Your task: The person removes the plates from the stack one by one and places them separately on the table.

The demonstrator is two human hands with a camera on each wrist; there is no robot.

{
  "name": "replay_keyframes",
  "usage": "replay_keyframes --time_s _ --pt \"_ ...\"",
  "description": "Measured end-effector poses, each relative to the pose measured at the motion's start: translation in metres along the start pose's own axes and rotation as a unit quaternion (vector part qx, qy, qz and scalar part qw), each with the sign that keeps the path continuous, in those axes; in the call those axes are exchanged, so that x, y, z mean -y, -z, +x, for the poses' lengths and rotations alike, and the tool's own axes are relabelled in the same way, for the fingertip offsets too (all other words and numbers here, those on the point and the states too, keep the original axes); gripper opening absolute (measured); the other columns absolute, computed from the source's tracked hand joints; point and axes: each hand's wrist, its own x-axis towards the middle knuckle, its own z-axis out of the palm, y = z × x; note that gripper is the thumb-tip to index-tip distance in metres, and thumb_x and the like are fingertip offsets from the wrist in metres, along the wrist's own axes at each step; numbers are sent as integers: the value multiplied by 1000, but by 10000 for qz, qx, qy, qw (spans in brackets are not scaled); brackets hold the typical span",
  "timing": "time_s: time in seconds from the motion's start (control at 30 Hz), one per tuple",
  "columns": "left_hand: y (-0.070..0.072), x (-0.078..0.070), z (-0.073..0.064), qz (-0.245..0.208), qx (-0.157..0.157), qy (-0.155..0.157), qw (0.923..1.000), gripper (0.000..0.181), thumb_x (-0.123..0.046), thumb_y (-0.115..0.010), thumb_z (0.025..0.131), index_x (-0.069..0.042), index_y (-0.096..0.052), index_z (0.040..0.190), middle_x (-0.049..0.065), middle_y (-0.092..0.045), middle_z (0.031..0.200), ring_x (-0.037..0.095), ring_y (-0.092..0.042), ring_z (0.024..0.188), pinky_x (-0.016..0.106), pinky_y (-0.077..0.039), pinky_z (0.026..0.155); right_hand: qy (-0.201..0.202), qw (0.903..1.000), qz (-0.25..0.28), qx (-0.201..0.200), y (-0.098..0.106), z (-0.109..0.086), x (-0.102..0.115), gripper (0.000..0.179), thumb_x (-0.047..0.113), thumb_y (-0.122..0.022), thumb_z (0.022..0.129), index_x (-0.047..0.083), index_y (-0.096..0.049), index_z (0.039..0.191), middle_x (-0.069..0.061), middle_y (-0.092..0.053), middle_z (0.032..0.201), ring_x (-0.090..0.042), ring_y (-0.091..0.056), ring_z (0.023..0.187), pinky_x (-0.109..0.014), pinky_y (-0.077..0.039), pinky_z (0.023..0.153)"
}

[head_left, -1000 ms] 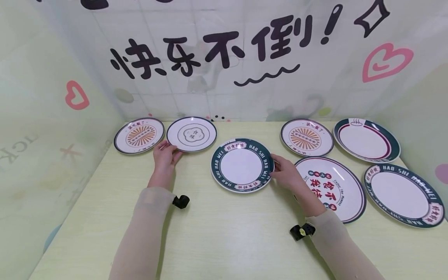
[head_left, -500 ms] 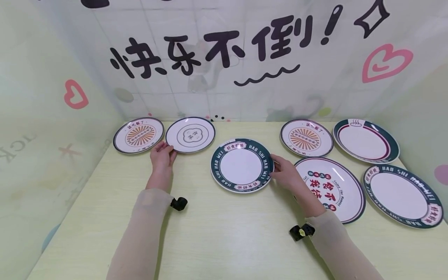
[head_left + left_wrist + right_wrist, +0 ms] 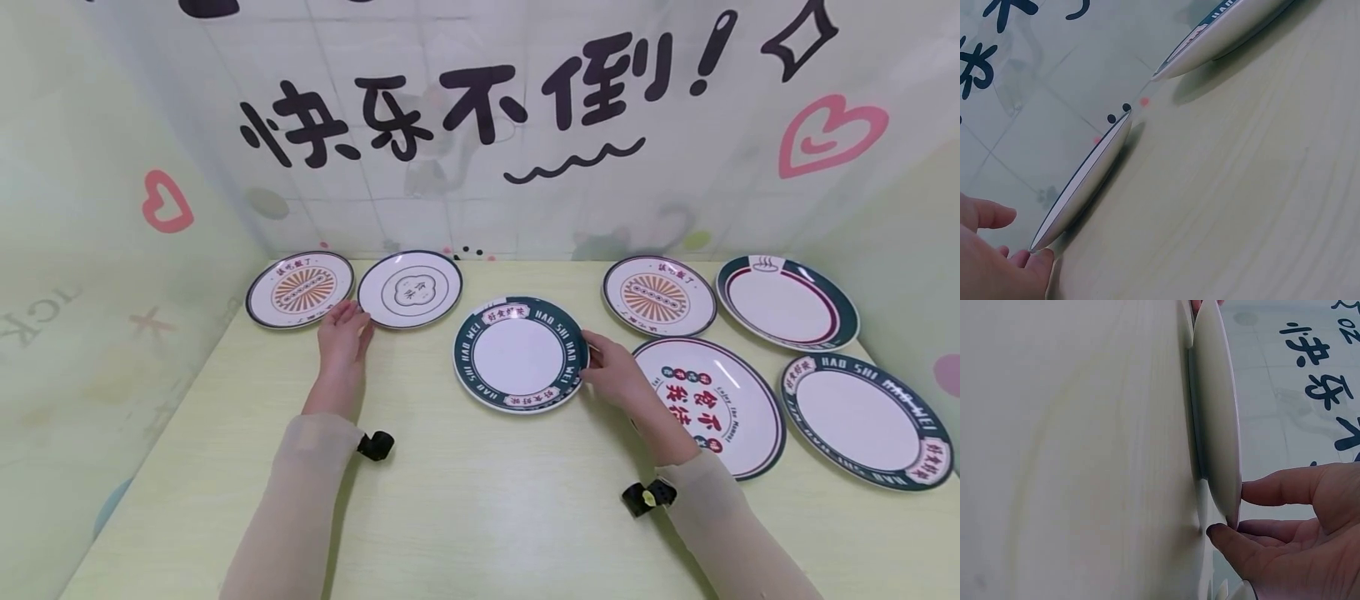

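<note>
My right hand (image 3: 618, 367) holds a white plate (image 3: 517, 354) with a green lettered rim by its right edge. In the right wrist view, the thumb touches the upper side of that plate (image 3: 1219, 419) and fingertips (image 3: 1222, 537) lie under the rim. My left hand (image 3: 343, 337) is at the near left edge of a smaller white plate (image 3: 412, 312) with a thin dark rim and a cloud-shaped emblem. Its thumb stands raised, apart from that plate (image 3: 1088, 181), while the other fingers are right at the rim in the left wrist view.
A sunburst plate (image 3: 300, 287) lies left of the cloud-emblem plate. To the right are another sunburst plate (image 3: 660, 296), a green-rimmed plate (image 3: 783, 304), a large plate with red lettering (image 3: 742, 408) and an oval lettered plate (image 3: 862, 417). Printed cloth walls (image 3: 480, 208) enclose the table (image 3: 480, 517).
My left hand has drawn back slightly left, its thumb lifting off the cloud-emblem plate, which has turned a little in place. The right hand and its plate have stayed put.
</note>
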Motion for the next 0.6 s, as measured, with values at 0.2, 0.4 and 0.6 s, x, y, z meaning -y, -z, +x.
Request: replay_keyframes --time_s 0.2,0.4,0.6 --pt "3 -3 -9 100 213 48 9997 62 4 -51 98 -14 -30 154 2 -35 161 15 -39 145 29 -40 117 -10 10000 -18 10 2 -1 2 68 -2 -55 94 -1 -25 156 -25 -28 161 -39 -31 148 -48 -29 123" --pt "5 -2 -17 203 303 70 9993 62 2 -51 99 -14 -28 155 1 -34 162 15 -37 146 29 -39 118 -6 10000 -46 15 2 -1 3 67 -1 -55 95 -1 -26 156 -24 -28 161 -39 -31 148 -49 -29 123" --pt "6 -1 -20 315 356 71 9988 65 3 -53 98 -15 -28 155 1 -35 161 15 -38 146 28 -40 118 10 10000 -6 18 2 -1 3 67 -2 -55 95 -1 -26 156 -25 -28 161 -39 -31 148 -49 -29 123"
